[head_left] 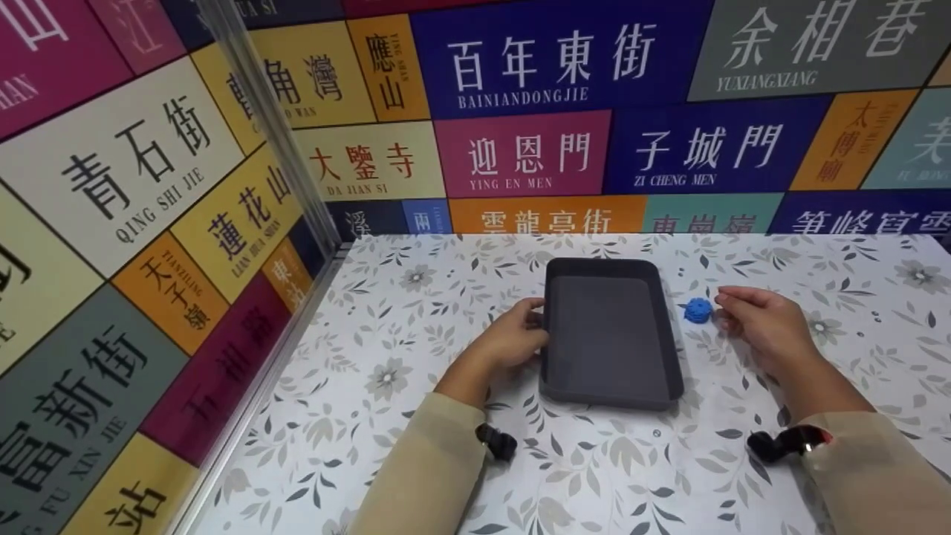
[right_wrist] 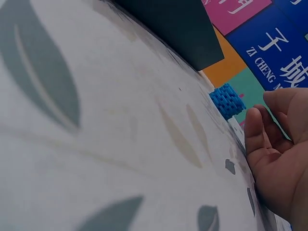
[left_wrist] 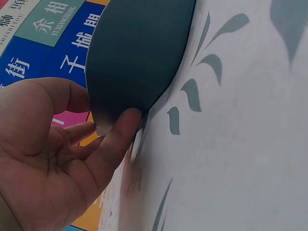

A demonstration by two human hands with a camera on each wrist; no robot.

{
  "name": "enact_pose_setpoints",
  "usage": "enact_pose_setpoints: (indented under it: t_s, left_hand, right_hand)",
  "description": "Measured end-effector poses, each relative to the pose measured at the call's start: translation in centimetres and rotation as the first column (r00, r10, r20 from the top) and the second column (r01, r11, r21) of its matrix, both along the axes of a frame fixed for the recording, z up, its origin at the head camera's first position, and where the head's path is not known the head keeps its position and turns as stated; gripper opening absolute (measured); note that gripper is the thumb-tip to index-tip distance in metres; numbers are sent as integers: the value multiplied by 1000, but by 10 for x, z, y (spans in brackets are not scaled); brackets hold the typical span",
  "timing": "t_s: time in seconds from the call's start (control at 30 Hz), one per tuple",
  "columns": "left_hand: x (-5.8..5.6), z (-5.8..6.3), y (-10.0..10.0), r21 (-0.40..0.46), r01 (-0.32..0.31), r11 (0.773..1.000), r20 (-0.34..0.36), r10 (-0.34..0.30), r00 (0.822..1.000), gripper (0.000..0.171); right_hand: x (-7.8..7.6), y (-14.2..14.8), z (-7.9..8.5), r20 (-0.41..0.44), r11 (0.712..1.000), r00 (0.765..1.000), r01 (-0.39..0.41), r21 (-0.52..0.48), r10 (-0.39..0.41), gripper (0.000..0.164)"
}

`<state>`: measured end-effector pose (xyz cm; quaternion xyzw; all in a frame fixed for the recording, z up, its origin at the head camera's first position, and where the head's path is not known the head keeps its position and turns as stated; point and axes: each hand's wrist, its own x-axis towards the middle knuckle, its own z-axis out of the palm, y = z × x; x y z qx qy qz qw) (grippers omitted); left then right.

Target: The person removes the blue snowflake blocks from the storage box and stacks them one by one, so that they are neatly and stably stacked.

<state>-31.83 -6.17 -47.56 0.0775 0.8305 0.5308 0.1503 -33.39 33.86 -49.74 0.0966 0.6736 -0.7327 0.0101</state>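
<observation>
A dark grey rectangular tray (head_left: pixel 613 334) with low walls lies on the table. My left hand (head_left: pixel 518 334) is at its left side, bent fingers and thumb holding the wall; the left wrist view shows the hand (left_wrist: pixel 72 154) with fingertips against the end of the dark tray (left_wrist: pixel 139 53). Right of the tray sits a small blue knobby piece (head_left: pixel 698 310), with a brick-like woven surface on the blue piece (right_wrist: pixel 227 101) up close. Just beside it is my right hand (head_left: pixel 765 327), fingers loosely bent, a narrow gap between them and the piece.
The table (head_left: pixel 416 461) has a white cloth with a grey leaf and flower pattern. Behind it stands a wall (head_left: pixel 520 156) of coloured street-name signs, and another sign panel (head_left: pixel 141 193) with a metal frame edge rises along the left.
</observation>
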Motion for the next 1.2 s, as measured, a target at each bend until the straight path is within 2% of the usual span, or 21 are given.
enact_pose_setpoints:
  t_s: [0.27, 0.37, 0.5, 0.57, 0.7, 0.93, 1.07, 1.2]
  left_hand:
    - [0, -1, -2, -1, -17, 1000, -12, 17, 1000, 73]
    - [-1, -2, -2, -5, -25, 1000, -12, 25, 1000, 73]
    - [-1, -3, -2, 2, -31, 1000, -9, 31, 999, 74]
    - [-1, -3, -2, 11, -38, 999, -2, 38, 999, 74]
    - [-2, -2, -3, 14, -50, 999, 14, 50, 999, 73]
    - [-5, -3, -7, 6, -46, 999, 20, 46, 999, 72]
    - [-7, -3, -12, 5, -55, 998, 15, 55, 998, 71]
    - [-8, -1, -16, 67, -93, 993, 27, 91, 995, 73]
  right_hand:
    - [-2, -7, 5, 34, 998, 998, 51, 28, -52, 34]
    - [-2, -11, 8, 28, 997, 997, 69, 35, -70, 31]
    - [1, -19, 14, -1, 997, 998, 70, 19, -70, 15]
    - [2, -24, 18, -27, 999, 998, 53, -7, -54, 12]
    - [5, -35, 30, -64, 999, 998, 7, -52, -10, 16]
    - [8, -49, 46, -80, 993, 997, -31, -114, 22, 15]
    - [8, -56, 55, -75, 981, 997, -42, -191, 28, 15]
    - [8, -61, 66, -70, 954, 997, -43, -296, 24, 18]
